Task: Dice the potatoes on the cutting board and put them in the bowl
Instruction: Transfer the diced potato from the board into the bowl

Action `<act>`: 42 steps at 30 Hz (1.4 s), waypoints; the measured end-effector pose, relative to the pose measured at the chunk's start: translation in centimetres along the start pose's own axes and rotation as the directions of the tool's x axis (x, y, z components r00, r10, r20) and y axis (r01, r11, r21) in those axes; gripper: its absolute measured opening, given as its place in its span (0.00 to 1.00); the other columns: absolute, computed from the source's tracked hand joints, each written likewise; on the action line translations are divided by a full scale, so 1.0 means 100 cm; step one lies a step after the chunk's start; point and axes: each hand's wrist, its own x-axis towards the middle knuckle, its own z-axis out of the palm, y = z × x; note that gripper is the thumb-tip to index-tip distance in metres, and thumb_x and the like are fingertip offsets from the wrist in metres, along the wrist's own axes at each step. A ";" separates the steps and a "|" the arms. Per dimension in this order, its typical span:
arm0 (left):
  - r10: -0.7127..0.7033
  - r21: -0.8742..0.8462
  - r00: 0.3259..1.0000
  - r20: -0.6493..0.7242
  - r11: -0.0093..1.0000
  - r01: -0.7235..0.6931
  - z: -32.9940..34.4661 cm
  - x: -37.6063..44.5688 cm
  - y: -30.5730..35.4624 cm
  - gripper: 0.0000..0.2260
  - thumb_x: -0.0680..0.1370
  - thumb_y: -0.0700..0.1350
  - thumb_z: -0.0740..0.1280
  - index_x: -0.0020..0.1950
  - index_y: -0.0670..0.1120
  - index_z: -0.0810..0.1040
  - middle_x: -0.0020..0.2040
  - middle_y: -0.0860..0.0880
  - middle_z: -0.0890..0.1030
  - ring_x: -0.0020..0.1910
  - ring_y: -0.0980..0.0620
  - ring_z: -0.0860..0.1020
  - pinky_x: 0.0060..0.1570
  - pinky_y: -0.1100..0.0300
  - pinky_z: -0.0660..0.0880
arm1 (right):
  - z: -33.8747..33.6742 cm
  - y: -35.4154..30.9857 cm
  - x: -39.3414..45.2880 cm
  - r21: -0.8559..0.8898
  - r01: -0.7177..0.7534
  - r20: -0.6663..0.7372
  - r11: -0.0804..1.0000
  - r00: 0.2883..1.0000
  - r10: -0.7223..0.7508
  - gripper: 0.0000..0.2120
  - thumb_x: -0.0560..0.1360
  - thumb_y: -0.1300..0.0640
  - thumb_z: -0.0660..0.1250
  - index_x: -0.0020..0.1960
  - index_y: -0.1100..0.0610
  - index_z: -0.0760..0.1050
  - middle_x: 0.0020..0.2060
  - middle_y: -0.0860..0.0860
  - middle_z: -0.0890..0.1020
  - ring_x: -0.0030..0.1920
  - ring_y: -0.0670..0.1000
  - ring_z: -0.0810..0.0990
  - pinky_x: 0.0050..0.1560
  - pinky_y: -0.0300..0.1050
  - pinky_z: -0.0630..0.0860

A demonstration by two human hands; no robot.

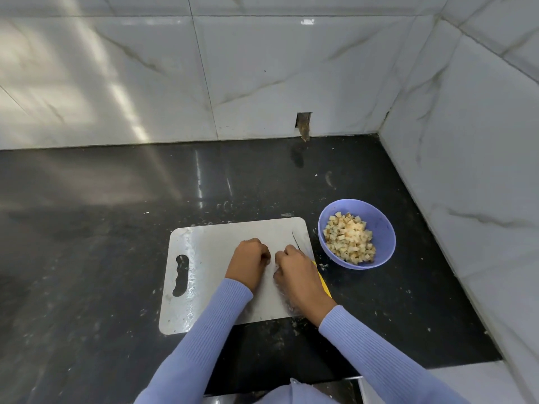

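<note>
No readable text, labels, brands, numbers or signs anywhere in view.

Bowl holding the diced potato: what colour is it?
The bowl is lavender-blue, seen best in the head view.
</note>
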 end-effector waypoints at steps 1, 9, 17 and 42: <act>-0.001 0.010 1.000 0.003 1.000 0.001 0.000 0.001 0.001 0.09 0.73 0.34 0.64 0.46 0.40 0.84 0.44 0.43 0.80 0.45 0.45 0.77 0.47 0.58 0.73 | 0.000 0.002 0.000 0.008 0.011 -0.008 1.000 1.000 -0.011 0.07 0.76 0.62 0.60 0.51 0.61 0.75 0.49 0.57 0.75 0.49 0.58 0.74 0.39 0.44 0.61; -0.112 -0.043 0.987 -0.111 0.993 0.108 0.004 0.002 -0.001 0.06 0.71 0.38 0.72 0.47 0.39 0.83 0.42 0.42 0.80 0.42 0.44 0.78 0.45 0.56 0.74 | 0.007 0.014 -0.005 0.026 0.087 0.016 0.996 0.996 -0.088 0.05 0.77 0.60 0.59 0.48 0.59 0.74 0.46 0.54 0.73 0.47 0.56 0.73 0.45 0.49 0.69; -0.058 0.238 0.997 -0.046 0.969 0.068 0.010 0.002 0.008 0.07 0.79 0.35 0.60 0.52 0.39 0.77 0.52 0.43 0.76 0.51 0.46 0.74 0.47 0.58 0.73 | 0.000 -0.001 0.002 -0.078 0.052 0.039 0.996 0.998 -0.050 0.10 0.77 0.64 0.58 0.56 0.63 0.73 0.54 0.58 0.73 0.56 0.58 0.73 0.42 0.44 0.62; 0.287 -0.240 0.951 -0.115 0.921 -0.307 -0.007 0.049 0.124 0.05 0.77 0.43 0.67 0.46 0.46 0.83 0.48 0.47 0.76 0.51 0.49 0.72 0.48 0.58 0.70 | -0.119 0.094 -0.018 0.476 -0.186 -0.362 0.859 0.849 0.384 0.07 0.70 0.70 0.71 0.42 0.59 0.84 0.35 0.49 0.83 0.35 0.39 0.78 0.40 0.22 0.71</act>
